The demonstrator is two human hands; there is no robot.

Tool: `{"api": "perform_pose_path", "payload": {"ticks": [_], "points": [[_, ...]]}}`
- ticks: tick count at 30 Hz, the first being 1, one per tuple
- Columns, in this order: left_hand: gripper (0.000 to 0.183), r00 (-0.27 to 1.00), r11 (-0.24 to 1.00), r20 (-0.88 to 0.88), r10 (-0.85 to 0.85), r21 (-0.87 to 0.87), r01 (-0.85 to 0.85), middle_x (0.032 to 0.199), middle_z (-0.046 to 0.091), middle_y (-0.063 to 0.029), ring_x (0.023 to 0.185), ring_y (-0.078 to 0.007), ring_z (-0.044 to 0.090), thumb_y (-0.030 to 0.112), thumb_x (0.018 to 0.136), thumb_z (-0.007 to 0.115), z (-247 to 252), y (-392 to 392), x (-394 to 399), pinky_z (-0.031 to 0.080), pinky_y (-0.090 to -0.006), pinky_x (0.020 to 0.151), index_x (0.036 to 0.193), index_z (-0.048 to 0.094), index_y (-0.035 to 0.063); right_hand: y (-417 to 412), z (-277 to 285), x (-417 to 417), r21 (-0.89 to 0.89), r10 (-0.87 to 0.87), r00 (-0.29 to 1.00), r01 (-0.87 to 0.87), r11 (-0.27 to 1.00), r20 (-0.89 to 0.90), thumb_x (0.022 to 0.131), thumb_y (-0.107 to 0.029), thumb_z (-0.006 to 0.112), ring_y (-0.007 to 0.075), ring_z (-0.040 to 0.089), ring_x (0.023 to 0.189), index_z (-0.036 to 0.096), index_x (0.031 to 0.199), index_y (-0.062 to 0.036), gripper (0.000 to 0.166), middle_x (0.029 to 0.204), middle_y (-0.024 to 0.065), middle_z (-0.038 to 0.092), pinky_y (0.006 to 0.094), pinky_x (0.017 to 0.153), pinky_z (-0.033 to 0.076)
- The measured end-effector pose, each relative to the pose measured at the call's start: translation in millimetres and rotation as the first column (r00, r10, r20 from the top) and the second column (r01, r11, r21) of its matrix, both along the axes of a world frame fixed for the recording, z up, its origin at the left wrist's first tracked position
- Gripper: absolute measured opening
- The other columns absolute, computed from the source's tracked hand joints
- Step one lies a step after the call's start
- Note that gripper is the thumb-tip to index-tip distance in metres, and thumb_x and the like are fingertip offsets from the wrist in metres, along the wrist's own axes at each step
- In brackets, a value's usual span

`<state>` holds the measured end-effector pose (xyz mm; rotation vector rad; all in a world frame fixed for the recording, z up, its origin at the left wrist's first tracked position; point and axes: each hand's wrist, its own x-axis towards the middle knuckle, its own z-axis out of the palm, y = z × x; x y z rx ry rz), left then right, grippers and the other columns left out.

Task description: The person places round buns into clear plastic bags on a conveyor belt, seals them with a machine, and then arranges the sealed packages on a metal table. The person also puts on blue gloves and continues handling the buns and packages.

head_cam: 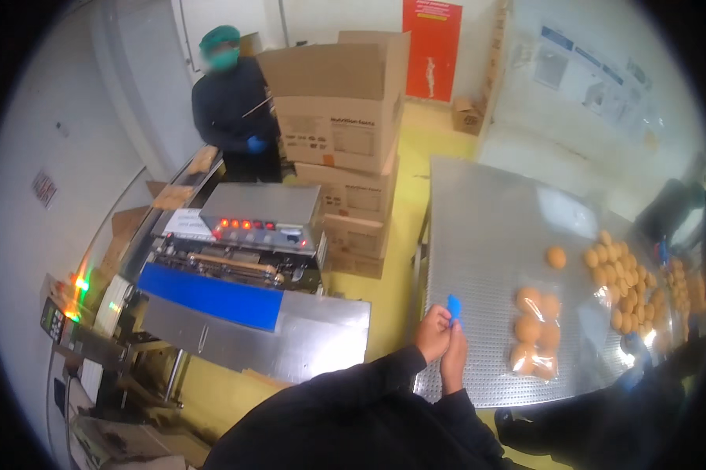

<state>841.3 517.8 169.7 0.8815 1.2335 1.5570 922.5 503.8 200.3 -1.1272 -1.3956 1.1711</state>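
Close together over the left edge of the perforated steel table [476,235], my two bare hands grip a small, thin blue piece that looks like a disposable glove [454,306]. My left hand [434,335] pinches it from the left with bent fingers. Just beside it, my right hand [454,355] holds its lower end at the fingertips. To the right of my hands, a clear plastic bag [536,335] with several round golden-brown buns in two rows lies flat on the table. One loose bun [556,257] sits beyond the bag.
A heap of loose buns [617,264] covers the table's right side, where people in dark sleeves [664,217] work. At left stands a packaging machine [259,217] with a blue plate [212,296]. Behind it are a person [235,111] in a green hair cover and stacked cartons [335,129].
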Motion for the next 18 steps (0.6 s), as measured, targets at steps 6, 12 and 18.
{"api": "perform_pose_path", "payload": {"ticks": [6, 12, 18], "points": [[0.013, 0.978, 0.978, 0.161, 0.135, -0.179, -0.106, 0.08, 0.058, -0.006, 0.073, -0.0132, 0.057, 0.0, 0.082, 0.06, -16, -9, 0, 0.047, -0.0277, 0.062, 0.091, 0.052, 0.003, 1, -37, 8, 0.178, -0.094, 0.967, 0.052, 0.983, 0.236, 0.096, -0.015, 0.043, 0.0264, 0.058, 0.072, 0.063, 0.09, 0.0038, 0.028, 0.079, 0.0171, 0.062, 0.0377, 0.065, 0.045], [0.015, 0.969, 0.958, -0.091, 0.228, 0.201, -0.206, 0.071, 0.052, -0.0019, 0.065, -0.0091, 0.052, 0.0, 0.082, 0.062, -18, -18, 10, 0.043, -0.0261, 0.057, 0.088, 0.049, 0.0043, 3, -33, 3, 0.373, -0.354, 0.923, 0.278, 0.885, 0.15, 0.085, -0.007, 0.057, 0.0172, 0.05, 0.057, 0.062, 0.079, 0.0039, 0.014, 0.061, 0.0142, 0.055, 0.0343, 0.053, 0.039], [0.012, 0.929, 0.958, -0.263, 0.259, 0.189, -0.214, 0.079, 0.057, -0.0053, 0.072, -0.0114, 0.054, 0.002, 0.086, 0.06, 9, -32, 21, 0.045, -0.0258, 0.067, 0.093, 0.05, 0.0027, 3, -12, 12, 0.299, -0.347, 0.895, 0.262, 0.918, 0.28, 0.085, -0.009, 0.057, 0.0228, 0.06, 0.064, 0.064, 0.084, 0.0053, 0.017, 0.07, 0.0198, 0.061, 0.0353, 0.059, 0.046]]}}
